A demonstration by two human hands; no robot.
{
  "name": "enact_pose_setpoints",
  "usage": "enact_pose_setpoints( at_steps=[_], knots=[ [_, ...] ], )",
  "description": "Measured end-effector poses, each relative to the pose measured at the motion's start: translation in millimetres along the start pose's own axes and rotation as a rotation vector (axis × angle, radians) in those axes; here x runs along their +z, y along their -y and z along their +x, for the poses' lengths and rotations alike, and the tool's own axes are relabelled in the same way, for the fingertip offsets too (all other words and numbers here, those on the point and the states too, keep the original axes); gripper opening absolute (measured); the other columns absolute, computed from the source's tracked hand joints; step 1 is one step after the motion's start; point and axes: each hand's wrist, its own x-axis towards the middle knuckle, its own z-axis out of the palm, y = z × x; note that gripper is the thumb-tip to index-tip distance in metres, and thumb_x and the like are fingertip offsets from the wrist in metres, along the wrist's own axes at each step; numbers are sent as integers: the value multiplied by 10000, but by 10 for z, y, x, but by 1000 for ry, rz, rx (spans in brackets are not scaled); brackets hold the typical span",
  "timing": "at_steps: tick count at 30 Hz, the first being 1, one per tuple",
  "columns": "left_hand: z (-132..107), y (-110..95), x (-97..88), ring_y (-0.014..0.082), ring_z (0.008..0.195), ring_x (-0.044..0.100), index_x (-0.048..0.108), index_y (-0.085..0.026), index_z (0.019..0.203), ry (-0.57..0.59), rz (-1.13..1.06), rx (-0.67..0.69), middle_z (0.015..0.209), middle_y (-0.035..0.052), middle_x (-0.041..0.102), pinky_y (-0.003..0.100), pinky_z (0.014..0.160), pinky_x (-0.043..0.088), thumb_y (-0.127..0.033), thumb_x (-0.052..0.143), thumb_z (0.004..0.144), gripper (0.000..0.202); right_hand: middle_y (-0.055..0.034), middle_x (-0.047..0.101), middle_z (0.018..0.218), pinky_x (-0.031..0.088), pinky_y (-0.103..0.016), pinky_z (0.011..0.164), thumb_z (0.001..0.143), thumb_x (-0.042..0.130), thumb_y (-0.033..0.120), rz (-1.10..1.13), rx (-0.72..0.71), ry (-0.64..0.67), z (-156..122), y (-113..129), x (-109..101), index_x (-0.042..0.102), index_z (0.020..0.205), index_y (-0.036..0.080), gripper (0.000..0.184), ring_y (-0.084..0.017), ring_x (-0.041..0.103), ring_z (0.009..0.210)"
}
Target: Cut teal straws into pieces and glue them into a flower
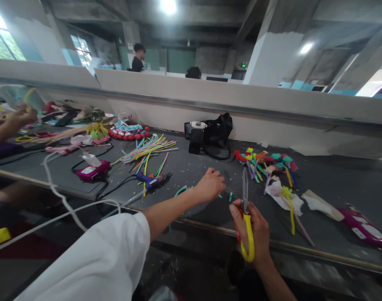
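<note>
My right hand (pixel 252 229) grips yellow-handled scissors (pixel 246 217) with the closed blades pointing up and away, near the table's front edge. My left hand (pixel 210 184) reaches out over the dark table (pixel 191 167), fingers curled in a pinch close to small green scraps (pixel 230 195); what it holds, if anything, is too small to make out. A green pipe cleaner (pixel 180 191) lies just left of that wrist. Pipe-cleaner flowers (pixel 266 165) lie right of the scissors.
A blue glue gun (pixel 151 179), loose coloured pipe cleaners (pixel 148 150), a black bag (pixel 214 131) and a magenta pack (pixel 92 170) lie on the table. Another person's hand (pixel 19 117) works at the far left. White cable (pixel 62 200) hangs off the edge.
</note>
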Motion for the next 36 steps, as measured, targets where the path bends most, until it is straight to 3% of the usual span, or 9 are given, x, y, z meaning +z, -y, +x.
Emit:
enact_pose_setpoints(
  at_steps=[4,9,13,15,18,21,24,28,36],
  knots=[
    [95,22,166,268,896,520,585,-158,494,23,-103,-2,673,135,646,438,934,222,0,599,663,232,7,626,636,455,-234,575,863,510,518,7,-22,-5,19,37,22,641,865,206,339,-135,587,553],
    [101,78,207,234,817,547,534,-167,463,-67,-311,-122,605,85,621,412,910,277,-17,636,593,224,2,644,649,457,-230,561,860,526,492,19,-21,9,40,95,123,652,866,203,315,-132,593,542],
    [-82,205,-28,178,696,551,605,-167,629,-229,-539,-314,652,28,619,339,767,383,-129,614,639,40,-13,674,731,471,-231,597,870,536,471,42,-13,48,46,150,247,643,913,200,295,-139,618,605],
    [-275,271,-205,146,631,551,620,-164,760,-323,-672,-411,656,6,604,287,673,411,-225,551,735,96,-16,682,789,478,-229,630,866,551,469,38,-27,58,47,177,307,634,931,202,287,-138,628,645],
    [-614,326,-438,121,630,575,598,-172,847,-453,-872,-498,694,-11,596,262,668,445,-320,501,801,183,-15,686,834,480,-227,658,866,559,471,0,-58,94,38,215,391,627,960,208,287,-136,636,674],
    [-872,321,-548,98,592,564,594,-164,780,-592,-1488,-649,722,-11,611,241,627,442,-271,672,686,162,-8,688,808,476,-225,646,876,547,462,-46,-78,154,2,239,481,621,980,210,283,-137,642,659],
    [-972,276,-555,75,516,518,594,-149,739,-600,-1726,-749,672,-4,620,219,554,405,-210,714,647,163,2,689,754,471,-221,601,873,551,469,-98,-98,193,-53,240,585,616,1003,207,300,-134,639,610],
    [-954,188,-550,51,459,453,587,-132,676,-638,-1804,-716,597,-12,595,202,497,353,-174,713,662,133,-15,714,808,488,-230,600,875,544,494,-160,-143,176,-93,253,695,616,1039,205,340,-146,663,638],
    [-954,66,-604,64,456,504,624,-122,695,-585,-1794,-688,620,11,640,203,492,370,-183,724,674,119,-22,736,865,524,-241,611,890,494,505,-277,-241,155,-77,311,688,637,1040,225,348,-164,704,712]
  ],
)
